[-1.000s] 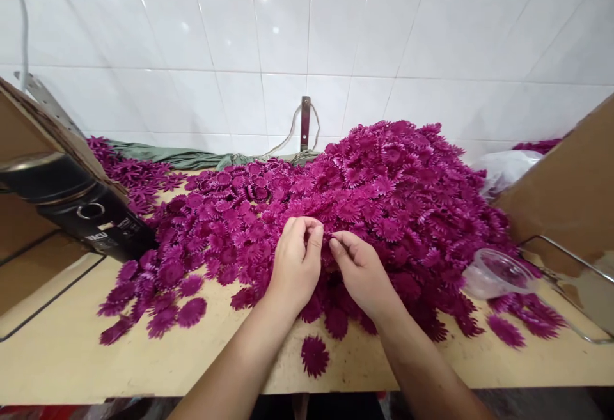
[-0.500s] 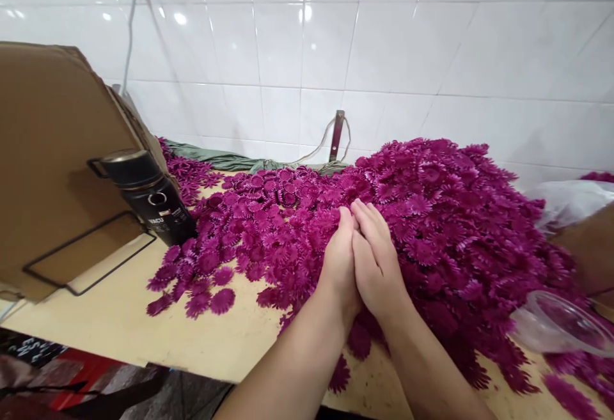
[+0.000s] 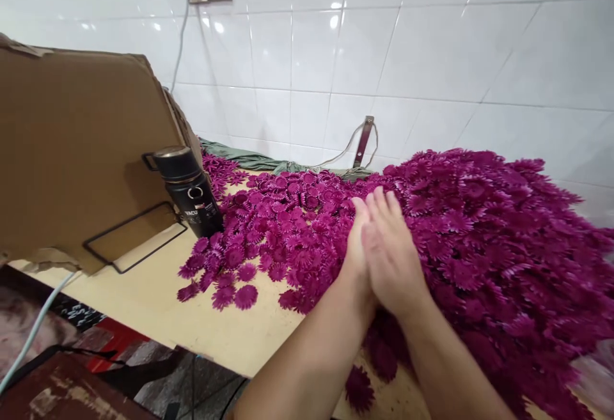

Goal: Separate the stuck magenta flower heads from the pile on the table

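Palm against palm, my two hands are pressed together above a big spread of magenta artificial flower heads [image 3: 302,254]. On the left side, my left hand [image 3: 355,241] is partly covered, with its thumb side and a fingertip showing. My right hand [image 3: 392,250] lies over it, its fingers stretched out straight and pointing at the wall. Whether anything sits between the palms is hidden. A taller heap of the same flower heads [image 3: 494,234] rises right beside my right hand. A few single flower heads lie on the table [image 3: 230,334] below my forearms.
A black vacuum flask [image 3: 187,183] stands to the left, near a wire frame [image 3: 132,266] and a large cardboard sheet [image 3: 81,151]. Along the tiled wall [image 3: 432,55] runs a green cloth [image 3: 249,159]. A metal bracket [image 3: 364,142] with string is behind the flowers.
The view has turned left, so the scene sits further right and more cardboard shows. My right hand has shifted over my left, with its fingers straighter; the palms remain together.
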`<state>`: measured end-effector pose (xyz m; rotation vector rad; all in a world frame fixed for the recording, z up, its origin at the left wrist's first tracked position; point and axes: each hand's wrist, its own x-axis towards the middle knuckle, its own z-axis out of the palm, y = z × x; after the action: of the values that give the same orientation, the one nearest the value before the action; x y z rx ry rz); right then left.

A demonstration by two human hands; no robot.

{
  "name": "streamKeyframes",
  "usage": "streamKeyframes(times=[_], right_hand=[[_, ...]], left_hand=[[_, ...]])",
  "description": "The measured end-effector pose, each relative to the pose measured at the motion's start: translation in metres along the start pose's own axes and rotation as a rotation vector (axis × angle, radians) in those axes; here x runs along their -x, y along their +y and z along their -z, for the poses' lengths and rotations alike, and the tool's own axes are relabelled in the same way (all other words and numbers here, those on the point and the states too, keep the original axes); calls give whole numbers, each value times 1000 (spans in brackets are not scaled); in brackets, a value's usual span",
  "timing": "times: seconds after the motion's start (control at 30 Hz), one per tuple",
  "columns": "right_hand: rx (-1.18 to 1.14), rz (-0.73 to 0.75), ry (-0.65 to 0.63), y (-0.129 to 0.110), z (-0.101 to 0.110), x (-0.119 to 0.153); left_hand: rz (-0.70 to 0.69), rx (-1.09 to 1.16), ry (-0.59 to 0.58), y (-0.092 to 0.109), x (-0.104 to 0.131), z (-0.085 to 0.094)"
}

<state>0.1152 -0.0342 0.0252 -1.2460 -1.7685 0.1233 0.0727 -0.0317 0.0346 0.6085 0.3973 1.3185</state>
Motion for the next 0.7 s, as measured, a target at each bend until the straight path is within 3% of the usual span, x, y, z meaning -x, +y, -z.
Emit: streamKeyframes(times=[0.1, 0.27, 0.33, 0.57, 0.7], right_hand=[[-18, -69, 47, 0, 5, -13], [-11, 127, 69, -18, 4, -5], [-11, 121, 58, -18, 2, -4], [-105, -20, 202, -3, 18, -43], [-338, -357, 257, -6, 26, -48]], left_hand=[[11, 43, -111, 7, 5, -4], [26, 105, -144, 22, 2, -3], [11, 93, -132, 19, 2, -1], [-107, 54, -199, 8, 15, -16], [-109, -26, -236, 4, 18, -22]])
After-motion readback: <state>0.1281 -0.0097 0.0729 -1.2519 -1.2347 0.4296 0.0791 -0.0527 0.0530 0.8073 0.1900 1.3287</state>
